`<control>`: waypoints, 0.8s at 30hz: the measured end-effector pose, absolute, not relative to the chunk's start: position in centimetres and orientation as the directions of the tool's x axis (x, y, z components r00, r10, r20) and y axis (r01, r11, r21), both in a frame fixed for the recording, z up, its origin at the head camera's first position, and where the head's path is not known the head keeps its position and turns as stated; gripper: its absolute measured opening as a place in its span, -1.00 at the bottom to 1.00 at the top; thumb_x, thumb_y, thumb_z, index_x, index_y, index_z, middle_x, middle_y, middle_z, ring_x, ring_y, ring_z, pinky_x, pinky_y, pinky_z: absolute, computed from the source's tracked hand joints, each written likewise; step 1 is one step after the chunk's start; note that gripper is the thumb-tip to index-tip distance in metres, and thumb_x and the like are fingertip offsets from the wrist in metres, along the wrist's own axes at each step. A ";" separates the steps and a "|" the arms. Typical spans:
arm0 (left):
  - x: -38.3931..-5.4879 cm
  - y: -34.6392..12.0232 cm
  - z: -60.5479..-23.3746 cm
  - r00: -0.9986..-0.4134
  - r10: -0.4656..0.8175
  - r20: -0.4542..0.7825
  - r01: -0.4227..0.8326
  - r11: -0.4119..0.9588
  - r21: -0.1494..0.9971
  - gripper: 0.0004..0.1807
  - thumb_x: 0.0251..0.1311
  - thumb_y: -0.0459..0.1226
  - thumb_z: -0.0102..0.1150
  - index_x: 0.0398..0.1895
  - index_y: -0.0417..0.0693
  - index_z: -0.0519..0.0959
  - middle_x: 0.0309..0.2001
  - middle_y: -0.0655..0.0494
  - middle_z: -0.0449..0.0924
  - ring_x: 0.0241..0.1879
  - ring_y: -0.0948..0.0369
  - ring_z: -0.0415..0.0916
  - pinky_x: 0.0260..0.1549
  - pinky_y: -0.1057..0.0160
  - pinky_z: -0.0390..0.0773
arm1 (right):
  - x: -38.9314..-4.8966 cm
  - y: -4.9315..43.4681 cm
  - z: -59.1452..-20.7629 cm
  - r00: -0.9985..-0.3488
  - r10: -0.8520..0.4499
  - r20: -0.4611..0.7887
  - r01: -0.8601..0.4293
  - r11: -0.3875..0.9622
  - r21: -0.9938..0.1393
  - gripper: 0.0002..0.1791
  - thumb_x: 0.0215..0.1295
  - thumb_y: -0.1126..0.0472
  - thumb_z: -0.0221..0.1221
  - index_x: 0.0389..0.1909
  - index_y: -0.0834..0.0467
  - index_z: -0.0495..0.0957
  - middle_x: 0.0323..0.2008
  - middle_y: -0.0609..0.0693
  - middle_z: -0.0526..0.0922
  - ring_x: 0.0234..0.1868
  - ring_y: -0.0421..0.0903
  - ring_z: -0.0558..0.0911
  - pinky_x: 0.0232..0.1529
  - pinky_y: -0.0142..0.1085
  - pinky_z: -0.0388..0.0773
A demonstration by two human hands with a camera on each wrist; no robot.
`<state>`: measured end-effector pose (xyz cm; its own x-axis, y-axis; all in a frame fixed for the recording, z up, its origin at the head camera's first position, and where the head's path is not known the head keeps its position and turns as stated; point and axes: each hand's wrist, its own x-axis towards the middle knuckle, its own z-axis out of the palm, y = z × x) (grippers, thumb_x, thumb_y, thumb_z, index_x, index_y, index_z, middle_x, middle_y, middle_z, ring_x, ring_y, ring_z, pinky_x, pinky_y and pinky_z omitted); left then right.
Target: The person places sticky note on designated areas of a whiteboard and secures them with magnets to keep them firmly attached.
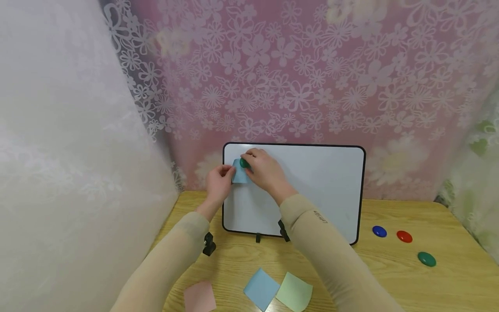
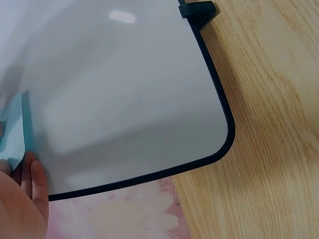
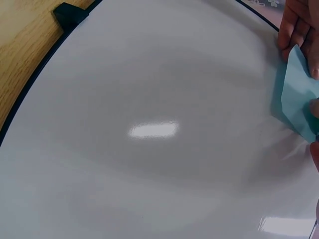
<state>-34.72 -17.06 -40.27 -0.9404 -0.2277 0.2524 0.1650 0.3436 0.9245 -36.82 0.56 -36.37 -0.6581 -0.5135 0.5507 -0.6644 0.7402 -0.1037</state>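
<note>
A blue sticky note [image 1: 240, 175] lies against the upper left of a black-rimmed whiteboard [image 1: 312, 186]. My left hand [image 1: 219, 184] pinches the note's left edge between thumb and fingers. With my right hand [image 1: 265, 169] I grip a round green magnet [image 1: 244, 163] over the note's upper part. In the left wrist view the blue note [image 2: 14, 132] stands out from the board at its lower edge. The right wrist view shows the note [image 3: 299, 94] bowed, with fingers of both hands around it.
On the wooden table [image 1: 460, 286] lie pink [image 1: 199, 297], blue [image 1: 261, 289] and green paper notes [image 1: 294, 291] in front. Blue [image 1: 379, 231], red [image 1: 404, 236] and green magnets [image 1: 426, 259] lie right of the board. Black feet [image 1: 258, 237] support the board; a flowered curtain [image 1: 296, 78] hangs behind.
</note>
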 end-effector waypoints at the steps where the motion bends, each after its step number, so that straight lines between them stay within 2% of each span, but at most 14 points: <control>1: -34.7 -17.1 -40.3 -0.940 -0.227 0.253 0.165 0.346 0.924 -0.74 0.54 -0.17 0.29 0.03 -0.20 0.74 -0.13 -0.08 0.72 -0.28 0.11 0.60 -0.24 0.23 0.70 | -36.8 0.5 -36.3 -0.662 -0.510 0.549 -0.661 0.743 -0.107 -0.56 0.45 0.24 0.40 0.29 0.24 0.67 0.19 0.14 0.65 0.20 0.07 0.62 0.20 -0.21 0.62; 11: -34.8 -17.1 -40.0 -0.941 -0.234 0.244 0.156 0.340 0.927 -0.74 0.55 -0.18 0.29 0.04 -0.21 0.74 -0.11 -0.09 0.72 -0.23 0.09 0.64 -0.22 0.21 0.72 | -36.9 -0.1 -35.9 -0.693 -0.486 0.533 -0.627 0.771 -0.111 -0.57 0.47 0.24 0.38 0.30 0.22 0.67 0.22 0.13 0.63 0.23 0.08 0.60 0.23 -0.19 0.61; 18: -35.2 -17.2 -40.1 -0.935 -0.236 0.265 0.171 0.357 0.919 -0.72 0.55 -0.16 0.29 0.02 -0.20 0.75 -0.14 -0.08 0.73 -0.27 0.11 0.64 -0.25 0.24 0.71 | -36.8 -0.4 -35.7 -0.691 -0.492 0.529 -0.623 0.777 -0.092 -0.58 0.47 0.27 0.37 0.30 0.23 0.66 0.22 0.15 0.64 0.23 0.09 0.60 0.22 -0.20 0.62; 24: -35.2 -17.1 -40.3 -0.936 -0.243 0.254 0.155 0.362 0.919 -0.71 0.54 -0.15 0.30 0.04 -0.19 0.75 -0.13 -0.07 0.74 -0.29 0.11 0.63 -0.24 0.21 0.72 | -36.6 -0.6 -35.8 -0.717 -0.489 0.497 -0.602 0.794 -0.088 -0.56 0.51 0.25 0.34 0.35 0.20 0.64 0.26 0.13 0.61 0.25 0.08 0.58 0.23 -0.22 0.61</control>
